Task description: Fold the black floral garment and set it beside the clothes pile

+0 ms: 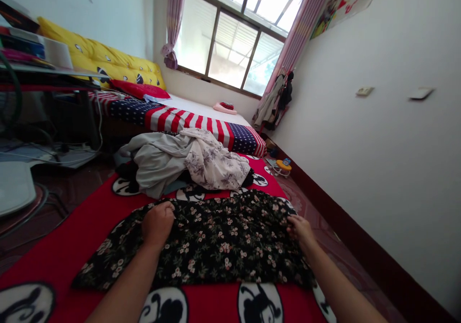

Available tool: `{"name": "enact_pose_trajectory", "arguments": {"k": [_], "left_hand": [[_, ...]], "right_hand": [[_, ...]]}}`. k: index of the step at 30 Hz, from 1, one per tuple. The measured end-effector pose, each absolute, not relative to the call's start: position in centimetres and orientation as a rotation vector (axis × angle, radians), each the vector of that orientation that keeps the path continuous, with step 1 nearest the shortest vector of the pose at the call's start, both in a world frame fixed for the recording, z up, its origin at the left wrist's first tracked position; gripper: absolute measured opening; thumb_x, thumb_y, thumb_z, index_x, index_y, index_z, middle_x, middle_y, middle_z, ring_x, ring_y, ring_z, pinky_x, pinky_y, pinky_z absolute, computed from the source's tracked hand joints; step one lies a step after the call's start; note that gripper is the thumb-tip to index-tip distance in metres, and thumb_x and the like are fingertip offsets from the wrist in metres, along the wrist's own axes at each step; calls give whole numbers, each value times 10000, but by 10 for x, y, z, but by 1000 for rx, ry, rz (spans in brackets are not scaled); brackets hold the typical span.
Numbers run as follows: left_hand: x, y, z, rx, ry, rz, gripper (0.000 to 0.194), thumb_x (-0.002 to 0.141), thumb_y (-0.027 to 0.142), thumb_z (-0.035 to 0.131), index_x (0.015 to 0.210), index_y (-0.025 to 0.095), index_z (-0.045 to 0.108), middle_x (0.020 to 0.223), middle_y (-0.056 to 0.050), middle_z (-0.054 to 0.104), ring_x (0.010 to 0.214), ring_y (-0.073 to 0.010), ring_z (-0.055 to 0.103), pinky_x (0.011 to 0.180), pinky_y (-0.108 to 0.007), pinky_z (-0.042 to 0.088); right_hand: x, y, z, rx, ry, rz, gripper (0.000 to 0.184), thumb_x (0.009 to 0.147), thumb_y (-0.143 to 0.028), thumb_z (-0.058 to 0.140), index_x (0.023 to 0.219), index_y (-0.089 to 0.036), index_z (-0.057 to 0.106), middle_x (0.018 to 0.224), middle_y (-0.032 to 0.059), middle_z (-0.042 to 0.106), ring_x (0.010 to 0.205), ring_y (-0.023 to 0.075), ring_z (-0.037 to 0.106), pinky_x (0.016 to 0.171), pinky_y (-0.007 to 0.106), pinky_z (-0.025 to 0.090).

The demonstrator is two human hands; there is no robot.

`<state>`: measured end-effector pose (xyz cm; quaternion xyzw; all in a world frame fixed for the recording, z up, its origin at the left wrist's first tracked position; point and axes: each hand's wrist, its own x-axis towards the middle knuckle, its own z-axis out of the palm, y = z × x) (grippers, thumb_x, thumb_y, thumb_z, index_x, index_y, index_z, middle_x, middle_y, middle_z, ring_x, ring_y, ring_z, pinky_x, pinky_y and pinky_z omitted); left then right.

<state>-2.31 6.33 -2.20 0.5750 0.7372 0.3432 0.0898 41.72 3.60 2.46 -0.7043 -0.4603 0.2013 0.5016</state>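
Observation:
A black garment with a small pink-and-white flower print lies spread out across a red blanket with black-and-white round figures. My left hand is closed on the cloth near its upper left part. Over at the right end, my right hand pinches the garment's upper right edge. The exact kind of garment cannot be made out. Just beyond it sits a heap of clothes, with a grey-green cloth and a white flowered cloth on top and dark pieces underneath.
Behind the heap is a bed with a stars-and-stripes cover, a red pillow and a yellow cushion. A cluttered desk and a stool stand at left. Along the right wall is a small yellow stool.

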Motion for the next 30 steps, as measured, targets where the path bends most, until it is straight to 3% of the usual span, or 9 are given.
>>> {"name": "enact_pose_trajectory", "arguments": {"k": [3,7,9,11,15,20,24,27,30], "left_hand": [[-23,63,-23,1683,2208,1006,298,769,217,376,719,242,669,716,-43,685,687,-232,609,555,-291,331],[-24,63,-24,1668,2201,1007,306,768,224,374,732,246,677,726,-46,689,709,-245,616,570,-297,347],[-24,63,-23,1662,2191,1017,309,768,223,373,738,246,680,727,-44,690,714,-245,621,576,-299,358],[-24,62,-22,1653,2177,1036,313,769,217,373,752,245,684,745,-41,697,730,-244,628,593,-300,380],[-22,61,-23,1692,2115,1063,264,758,242,433,806,239,692,864,-41,719,841,-249,644,695,-307,450],[-39,64,-31,2012,1845,970,354,655,186,521,942,249,718,1036,-27,715,1000,-240,635,899,-307,464],[-68,84,-8,2119,1804,884,381,644,120,535,945,239,737,998,-14,738,961,-212,665,879,-253,470],[-82,109,32,2281,1934,816,288,720,147,588,952,221,743,986,-16,740,909,-218,661,803,-264,479],[-88,132,75,2361,2009,781,236,796,166,600,992,165,730,976,-40,733,865,-209,639,793,-298,463]], "right_hand": [[433,14,16,-1857,-1169,394,218,518,-347,725,644,-212,609,572,28,620,545,241,631,476,318,475],[429,21,19,-1912,-1424,126,381,607,-341,685,968,-219,668,1059,89,664,934,274,638,804,390,494],[418,31,17,-1873,-1739,75,423,613,-291,690,1032,-232,666,1152,80,642,1046,269,603,922,398,449],[406,39,12,-1832,-1924,103,354,603,-239,694,957,-229,691,1144,77,654,1088,267,588,971,393,421],[396,48,2,-1836,-1869,99,90,680,-194,580,705,-222,662,1051,82,690,1005,259,625,922,382,442],[410,63,12,-1887,-1610,38,219,785,-263,444,837,-227,654,859,84,703,820,250,645,788,379,478],[416,86,40,-1884,-1497,47,296,809,-330,422,884,-180,666,868,97,700,858,247,634,789,361,468],[414,104,66,-1835,-1623,221,213,713,-394,628,731,-193,696,771,53,707,783,221,639,729,307,473],[410,119,91,-1765,-1776,464,252,440,-310,847,618,-195,710,635,4,689,625,178,621,588,250,460]]}}
